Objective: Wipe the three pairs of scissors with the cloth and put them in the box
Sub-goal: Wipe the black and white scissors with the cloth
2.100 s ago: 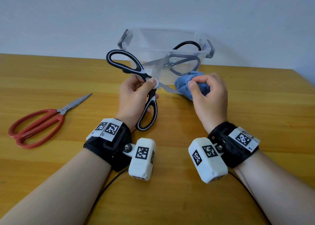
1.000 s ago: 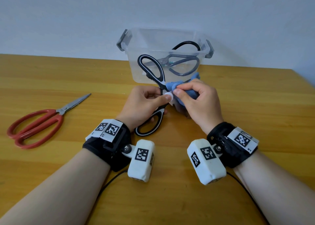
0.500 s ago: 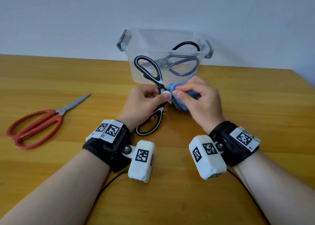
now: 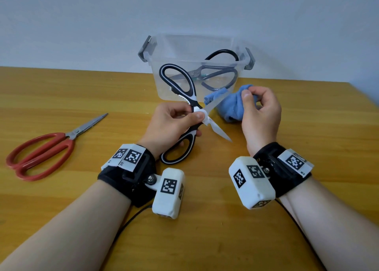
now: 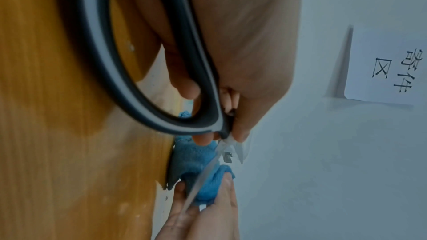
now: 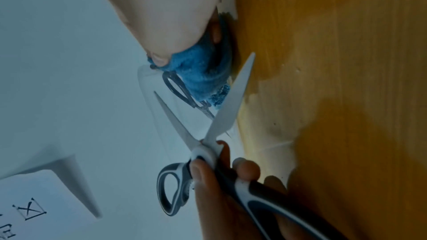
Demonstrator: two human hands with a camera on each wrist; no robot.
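My left hand (image 4: 174,121) grips the black-and-white scissors (image 4: 180,90) at the pivot, its blades spread wide apart in an X. One blade points at the blue cloth (image 4: 231,106), the other toward me. My right hand (image 4: 258,110) holds the bunched cloth just right of the blades, apart from the pivot. In the right wrist view the scissors (image 6: 221,116) show both open blades beside the cloth (image 6: 203,74). In the left wrist view the handle loop (image 5: 143,72) fills the frame. A dark-handled pair (image 4: 217,73) lies in the clear box (image 4: 164,53). Red scissors (image 4: 43,151) lie at the left.
The clear box with grey latches stands at the back of the wooden table (image 4: 205,240), near the wall. A paper sign (image 5: 390,65) hangs on the wall. The red scissors lie well left of my left arm.
My right hand has drawn the cloth away to the right, off the pivot. The scissor blades, hidden by the cloth before, now show spread open. The left hand stays put.
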